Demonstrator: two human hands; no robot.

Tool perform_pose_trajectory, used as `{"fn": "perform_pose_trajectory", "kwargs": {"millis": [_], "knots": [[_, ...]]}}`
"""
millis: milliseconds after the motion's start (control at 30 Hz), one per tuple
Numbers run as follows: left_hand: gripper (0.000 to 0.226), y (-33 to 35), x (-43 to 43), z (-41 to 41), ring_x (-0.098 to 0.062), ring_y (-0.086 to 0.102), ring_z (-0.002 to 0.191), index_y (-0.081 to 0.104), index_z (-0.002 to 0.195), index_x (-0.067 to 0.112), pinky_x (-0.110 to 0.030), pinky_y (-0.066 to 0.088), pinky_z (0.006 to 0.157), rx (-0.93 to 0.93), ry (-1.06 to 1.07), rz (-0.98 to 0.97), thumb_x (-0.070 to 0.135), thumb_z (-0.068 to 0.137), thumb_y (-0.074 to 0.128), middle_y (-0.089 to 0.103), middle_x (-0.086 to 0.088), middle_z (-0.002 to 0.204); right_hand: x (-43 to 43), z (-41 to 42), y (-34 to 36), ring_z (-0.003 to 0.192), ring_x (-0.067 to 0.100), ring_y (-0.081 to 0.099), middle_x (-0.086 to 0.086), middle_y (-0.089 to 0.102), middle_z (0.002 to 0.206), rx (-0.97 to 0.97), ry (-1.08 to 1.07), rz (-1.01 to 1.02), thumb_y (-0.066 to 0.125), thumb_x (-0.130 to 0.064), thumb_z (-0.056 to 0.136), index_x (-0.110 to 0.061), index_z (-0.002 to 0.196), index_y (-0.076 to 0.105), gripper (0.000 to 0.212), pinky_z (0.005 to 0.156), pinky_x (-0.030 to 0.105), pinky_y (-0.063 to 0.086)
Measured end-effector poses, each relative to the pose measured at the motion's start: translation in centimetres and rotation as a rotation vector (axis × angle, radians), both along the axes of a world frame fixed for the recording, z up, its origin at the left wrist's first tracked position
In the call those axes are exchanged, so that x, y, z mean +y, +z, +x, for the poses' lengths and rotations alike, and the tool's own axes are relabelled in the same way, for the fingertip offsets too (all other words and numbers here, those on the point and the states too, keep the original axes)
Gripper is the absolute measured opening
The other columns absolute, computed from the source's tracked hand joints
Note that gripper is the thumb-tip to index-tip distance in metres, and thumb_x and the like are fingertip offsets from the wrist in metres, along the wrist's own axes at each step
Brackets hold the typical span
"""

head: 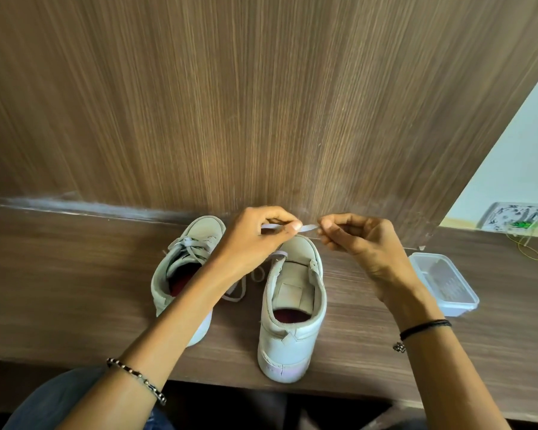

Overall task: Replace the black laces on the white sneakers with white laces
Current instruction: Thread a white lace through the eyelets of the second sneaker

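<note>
We work at a brown wood-grain table [75,290], its laminate smooth and faintly streaked. Nearest us stands the unlaced sneaker [292,346], heel towards us, with an off-white leather-like upper, a firm pale sole and a flat tongue. Beside it to the left sits the laced sneaker [180,274], already threaded in white, with loose strands trailing onto the table between the two; we see no black laces.

Above the toe of the unlaced sneaker the left hand [255,240] and right hand [364,243] each pinch the white lace [308,227], fingers [294,226] closed on it, with a short span held between them. The lace is flat, woven and limp; whether a strand already passes through an eyelet we cannot tell.

We judge the risks thus: the lace may twist as it enters the eyelets, since a flat tape turns easily; the ends may come out uneven if the middle is not centred; the trailing strands, lying so near, could tangle with it.

Further right rests a clear plastic tub [444,283], rectangular and round-cornered; behind all rises the grained back panel [261,103].
</note>
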State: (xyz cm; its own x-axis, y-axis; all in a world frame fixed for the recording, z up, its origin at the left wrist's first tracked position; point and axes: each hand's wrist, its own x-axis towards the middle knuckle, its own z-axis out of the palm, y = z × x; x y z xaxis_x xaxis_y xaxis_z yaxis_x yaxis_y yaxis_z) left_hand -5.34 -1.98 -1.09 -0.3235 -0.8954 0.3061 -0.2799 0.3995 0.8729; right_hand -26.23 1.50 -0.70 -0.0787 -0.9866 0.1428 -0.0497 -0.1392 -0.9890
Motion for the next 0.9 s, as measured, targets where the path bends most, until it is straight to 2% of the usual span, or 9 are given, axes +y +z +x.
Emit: {"fn": "perform_pose_trajectory", "kwargs": {"millis": [133,267,400,500,633,667,733,800,900], "knots": [[0.028,-0.6,0.3,-1.0,0.003,0.068,0.104,0.075,0.117,0.023,-0.023,0.052,0.096,-0.077,-0.072,0.036,0.041,0.096,0.069,0.077,0.012,0.104,-0.1,1.2,-0.2,0.081,0.018,0.073,0.017,0.077,0.092,0.131,0.121,0.003,0.069,-0.008,0.096,-0.001,0.106,0.074,0.013,0.076,0.022,0.057],[0.017,-0.7,0.2,-1.2,0.008,0.061,0.067,0.079,0.094,0.024,-0.018,0.048,0.067,-0.179,0.028,-0.001,0.033,0.099,0.065,0.073,0.012,0.078,-0.1,1.4,-0.2,0.078,0.020,0.074,0.010,0.079,0.089,0.174,0.053,-0.010,0.064,-0.016,0.102,-0.004,0.106,0.068,0.014,0.075,0.028,0.060],[0.018,-1.0,0.0,-1.5,0.009,0.063,0.068,0.081,0.091,0.022,-0.017,0.050,0.067,-0.260,0.080,0.017,0.029,0.099,0.066,0.072,0.014,0.071,0.3,1.1,-0.2,0.070,0.008,0.073,-0.001,0.076,0.075,0.614,-0.169,0.009,0.066,-0.046,0.097,-0.016,0.089,0.073,0.032,0.072,0.028,0.059],[0.021,-1.2,0.2,-2.0,0.001,0.059,0.064,0.082,0.087,0.020,-0.024,0.045,0.061,-0.312,0.079,0.090,0.017,0.097,0.064,0.067,0.011,0.065,0.2,1.5,-0.7,0.069,0.011,0.074,0.001,0.076,0.076,0.696,-0.087,0.213,0.072,-0.059,0.087,-0.014,0.083,0.074,0.046,0.078,0.035,0.062],[0.026,-1.4,0.1,-2.4,-0.020,0.067,0.081,0.082,0.086,0.021,-0.032,0.052,0.068,-0.380,0.098,0.149,0.009,0.091,0.060,0.075,-0.005,0.082,-0.3,1.3,-0.9,0.075,0.017,0.076,0.018,0.075,0.087,0.607,0.004,0.359,0.080,-0.068,0.072,0.006,0.091,0.071,0.077,0.085,0.047,0.063],[0.022,-1.4,0.0,-2.5,-0.020,0.069,0.087,0.081,0.083,0.020,-0.033,0.056,0.073,-0.384,0.126,0.154,0.012,0.091,0.062,0.076,-0.003,0.085,-0.2,1.3,-0.8,0.077,0.019,0.077,0.022,0.075,0.092,0.589,0.031,0.390,0.082,-0.067,0.068,0.010,0.094,0.070,0.082,0.087,0.048,0.062],[0.015,-1.5,-0.1,-2.6,-0.018,0.070,0.097,0.081,0.082,0.023,-0.038,0.058,0.084,-0.387,0.194,0.149,0.021,0.090,0.068,0.077,0.004,0.093,0.0,1.3,-0.7,0.078,0.019,0.078,0.021,0.076,0.090,0.570,0.038,0.439,0.086,-0.055,0.068,0.009,0.091,0.073,0.069,0.087,0.048,0.062],[0.011,-1.3,0.1,-2.9,-0.019,0.069,0.097,0.080,0.083,0.022,-0.040,0.058,0.084,-0.423,0.236,0.117,0.025,0.089,0.072,0.077,0.005,0.093,0.0,1.3,-0.7,0.072,0.018,0.076,0.012,0.077,0.076,0.568,-0.026,0.429,0.087,-0.037,0.072,0.005,0.077,0.076,0.043,0.083,0.044,0.064],[0.016,-1.3,0.3,-3.1,-0.021,0.069,0.093,0.075,0.077,0.019,-0.040,0.058,0.078,-0.448,0.247,0.080,0.029,0.089,0.076,0.075,0.005,0.087,-0.3,0.9,-0.9,0.054,0.011,0.059,-0.002,0.059,0.052,0.582,-0.100,0.390,0.083,-0.025,0.075,-0.003,0.053,0.063,0.037,0.068,0.037,0.056]]}}
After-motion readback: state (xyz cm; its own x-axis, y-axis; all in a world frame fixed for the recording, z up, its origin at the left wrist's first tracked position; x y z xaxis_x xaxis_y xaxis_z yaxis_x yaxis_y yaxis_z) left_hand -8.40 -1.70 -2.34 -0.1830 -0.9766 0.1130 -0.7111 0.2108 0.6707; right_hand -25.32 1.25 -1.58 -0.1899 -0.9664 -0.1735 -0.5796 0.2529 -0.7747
